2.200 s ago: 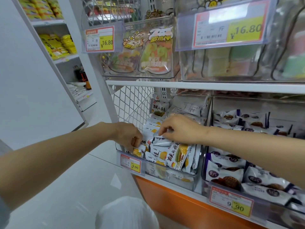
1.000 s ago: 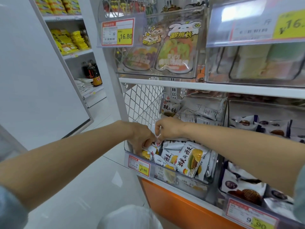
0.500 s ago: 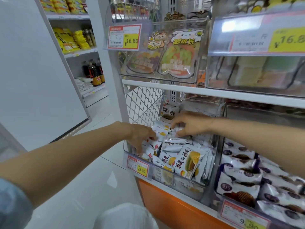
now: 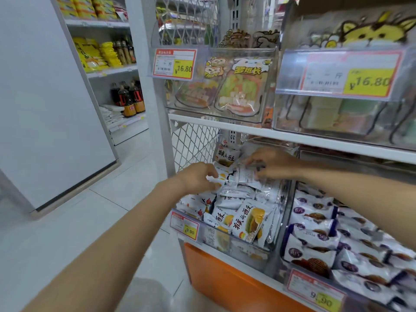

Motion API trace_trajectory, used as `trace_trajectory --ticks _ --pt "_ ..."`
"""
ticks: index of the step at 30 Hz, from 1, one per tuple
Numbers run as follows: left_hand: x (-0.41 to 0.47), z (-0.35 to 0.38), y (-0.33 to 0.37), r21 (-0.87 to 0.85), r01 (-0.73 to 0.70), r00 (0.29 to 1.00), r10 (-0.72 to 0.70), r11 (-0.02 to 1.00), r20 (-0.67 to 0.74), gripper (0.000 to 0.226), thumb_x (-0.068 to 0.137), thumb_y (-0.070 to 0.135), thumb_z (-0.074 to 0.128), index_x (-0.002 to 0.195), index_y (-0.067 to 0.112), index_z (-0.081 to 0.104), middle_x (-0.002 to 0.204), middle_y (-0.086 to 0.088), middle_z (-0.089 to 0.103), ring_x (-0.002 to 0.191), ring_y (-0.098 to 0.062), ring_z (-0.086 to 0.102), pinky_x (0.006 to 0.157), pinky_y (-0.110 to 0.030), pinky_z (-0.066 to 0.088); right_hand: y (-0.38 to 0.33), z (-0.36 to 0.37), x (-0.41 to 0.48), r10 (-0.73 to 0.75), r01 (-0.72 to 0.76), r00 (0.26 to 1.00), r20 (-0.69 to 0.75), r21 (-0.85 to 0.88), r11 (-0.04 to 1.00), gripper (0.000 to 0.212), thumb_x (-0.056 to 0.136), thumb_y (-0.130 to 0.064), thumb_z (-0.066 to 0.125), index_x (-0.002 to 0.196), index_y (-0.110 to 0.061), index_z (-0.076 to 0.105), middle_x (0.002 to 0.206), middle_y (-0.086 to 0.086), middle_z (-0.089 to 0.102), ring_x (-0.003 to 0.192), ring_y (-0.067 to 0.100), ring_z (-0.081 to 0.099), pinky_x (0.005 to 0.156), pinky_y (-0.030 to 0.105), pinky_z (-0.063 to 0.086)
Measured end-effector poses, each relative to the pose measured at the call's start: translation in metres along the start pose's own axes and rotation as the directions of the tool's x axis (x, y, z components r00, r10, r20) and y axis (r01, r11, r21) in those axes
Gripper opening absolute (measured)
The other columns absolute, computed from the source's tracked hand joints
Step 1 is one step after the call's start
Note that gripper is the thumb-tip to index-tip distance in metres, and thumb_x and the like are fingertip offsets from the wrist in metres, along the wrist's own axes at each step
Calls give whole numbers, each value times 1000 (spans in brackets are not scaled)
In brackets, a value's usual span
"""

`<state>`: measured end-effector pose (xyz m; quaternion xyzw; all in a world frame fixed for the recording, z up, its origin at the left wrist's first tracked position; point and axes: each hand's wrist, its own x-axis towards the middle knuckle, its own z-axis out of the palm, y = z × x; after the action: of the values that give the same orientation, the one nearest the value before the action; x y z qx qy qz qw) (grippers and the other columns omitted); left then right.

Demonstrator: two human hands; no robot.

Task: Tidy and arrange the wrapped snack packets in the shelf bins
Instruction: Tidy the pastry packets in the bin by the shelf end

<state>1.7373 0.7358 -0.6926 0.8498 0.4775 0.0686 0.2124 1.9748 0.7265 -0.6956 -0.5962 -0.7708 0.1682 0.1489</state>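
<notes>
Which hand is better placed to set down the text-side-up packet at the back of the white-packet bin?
Likely right. The right hand has that packet in its grip deep in the bin; the left hand pinches another packet by the left wall.

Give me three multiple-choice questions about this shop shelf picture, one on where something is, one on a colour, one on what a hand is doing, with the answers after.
1. Which bin are the left hand and right hand working in?
A. one on the upper shelf
B. the lower left bin of yellow-and-white packets
C. the lower right one

2. What colour is the panel under the lower bins?
A. blue
B. green
C. orange

3. What is the right hand doing?
A. pinching a white packet
B. hanging empty
C. holding a bottle

Answers: 1 B, both hands sit among the yellow-and-white packets, and the left hand grips some of them. 2 C, the panel is plainly orange. 3 A, its fingers and thumb close on the wrapper.
</notes>
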Motion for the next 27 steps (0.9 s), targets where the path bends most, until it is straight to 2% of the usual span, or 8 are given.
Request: trace_trajectory --ticks 5,10,12,14,17,20,23,27 --pt "0 39 5 -271 133 972 -179 953 -153 31 90 29 61 117 15 55 132 -5 46 116 -21 50 90 -31 45 4 -4 8 -13 22 975 -222 40 999 15 81 -31 71 92 -38 63 117 -10 61 113 13 55 95 34 45" --pt "3 43 1 -327 141 955 -216 935 -204 28 92 25 58 117 14 56 131 -6 50 113 -21 53 90 -33 48 -10 6 7 129 -21 961 244 -403 915 80 74 -51 72 142 -36 34 149 -9 34 139 20 27 115 43 9" --pt "5 38 -1 -354 116 947 -211 928 -243 26 93 21 57 118 13 56 127 -6 53 112 -21 54 89 -31 46 -17 10 6 105 -13 977 184 -442 897 74 78 -44 70 142 -31 36 142 -7 45 132 18 38 110 36 22" --pt "7 33 -2 -390 78 939 -199 917 -280 25 93 18 57 116 11 57 123 -6 57 109 -21 55 87 -28 44 -24 7 4 41 -8 997 70 -412 911 43 86 -33 63 127 -26 54 101 -8 62 103 14 56 84 21 40" --pt "7 26 -2 -532 23 917 -230 846 -327 22 93 15 56 114 10 57 117 -4 60 103 -16 56 85 -25 43 -28 2 2 45 -46 992 -117 -1 999 6 89 -19 62 94 -20 65 75 -22 56 80 7 58 76 18 46" --pt "4 19 -1 -740 -52 926 -246 670 -287 25 92 18 58 116 12 53 104 1 61 95 -13 58 82 -22 46 -31 2 -1 116 -49 990 -84 560 827 21 83 -1 65 104 -2 65 75 -6 71 69 8 67 78 23 55" --pt "0 19 4 -852 -43 969 -184 521 -162 25 89 18 62 113 11 54 88 3 60 75 -7 60 67 -17 53 -39 10 -9 163 -125 987 13 701 702 25 82 1 65 105 -10 60 79 12 72 62 19 69 65 28 60" --pt "-1 22 3 -872 -47 971 -182 487 -154 22 85 8 65 105 -3 64 76 -2 64 59 -5 60 57 -17 53 -46 18 -17 162 -177 983 91 729 661 27 75 -21 67 97 -6 60 91 22 70 71 27 69 68 32 60"
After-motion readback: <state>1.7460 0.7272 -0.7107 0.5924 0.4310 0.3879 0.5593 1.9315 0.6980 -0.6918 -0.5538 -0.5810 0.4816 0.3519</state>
